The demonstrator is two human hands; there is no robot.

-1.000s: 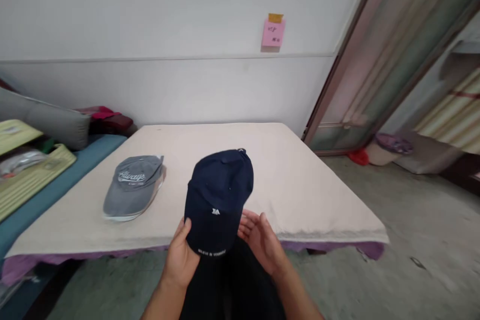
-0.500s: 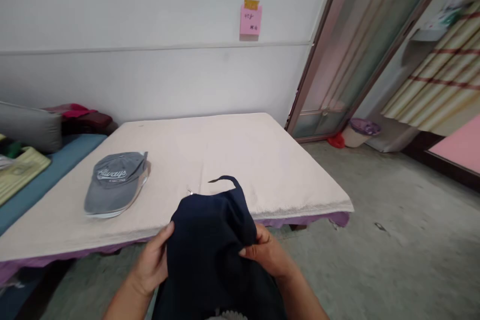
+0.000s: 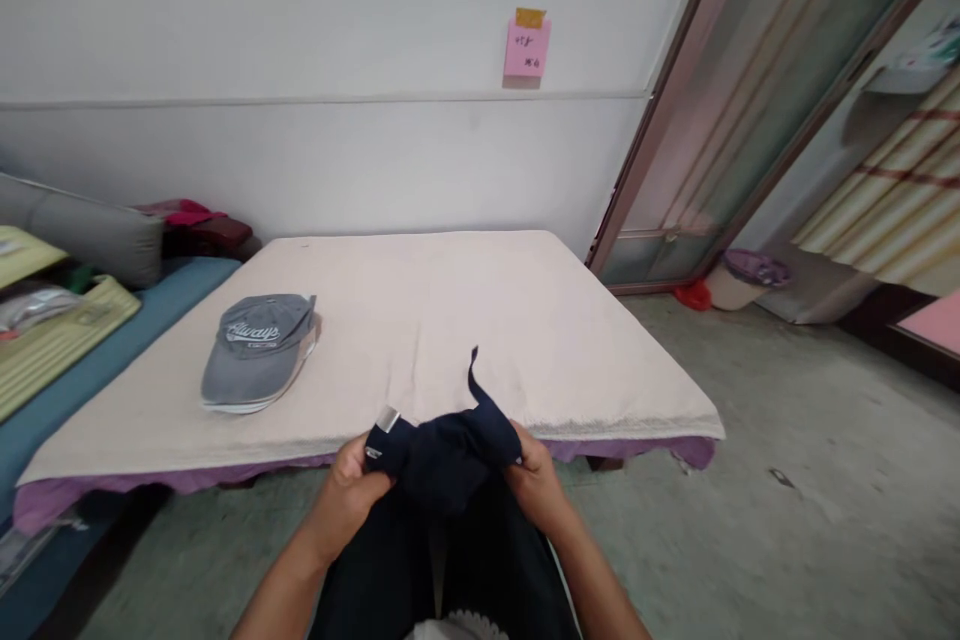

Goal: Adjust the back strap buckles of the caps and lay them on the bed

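Observation:
A dark blue cap (image 3: pixel 446 460) is stretched between my two hands above my lap, in front of the bed's near edge. Its back strap is undone: one end bears a silver metal buckle (image 3: pixel 388 419), and the loose strap tail (image 3: pixel 480 385) curls upward. My left hand (image 3: pixel 351 490) is closed on the buckle side, thumb on top. On the other side my right hand (image 3: pixel 536 485) pinches the strap's base. To the left, a stack of grey caps (image 3: pixel 259 355) with white "Always" lettering lies on the bed.
A pale cover (image 3: pixel 450 300) lies over the bed, with purple cloth below its edge. At left are a grey cushion (image 3: pixel 97 230) and yellow packages (image 3: pixel 75 320) on a blue surface. A pink note (image 3: pixel 527 48) is on the wall. A lined bin (image 3: pixel 742 280) stands far right.
The cap has been turned and lowered toward my lap; its broad dark panel no longer faces up, and the buckle end now shows by my left hand. The view has shifted slightly left.

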